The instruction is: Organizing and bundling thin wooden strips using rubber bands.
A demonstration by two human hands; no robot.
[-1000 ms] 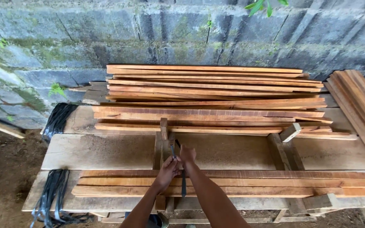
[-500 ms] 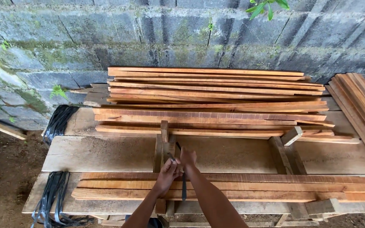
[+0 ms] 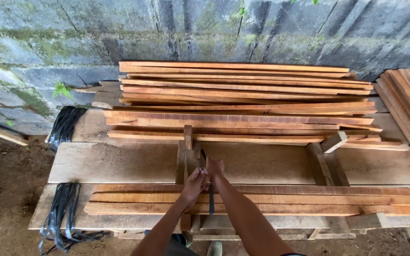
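Both hands, left (image 3: 193,182) and right (image 3: 214,169), had fingers clamped on a black strap (image 3: 210,199) above the slats (image 3: 285,199), apparently mid-tying; tightening would need a steady pull.

We note slats (image 3: 257,201) along the counter (image 3: 119,163) front, a bigger stack (image 3: 243,102) behind, straps (image 3: 62,213) at left.

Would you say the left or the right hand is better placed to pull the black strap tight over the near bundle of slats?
Probably the right hand: it grips the black strap above the slats, while the left hand pinches its upper end.
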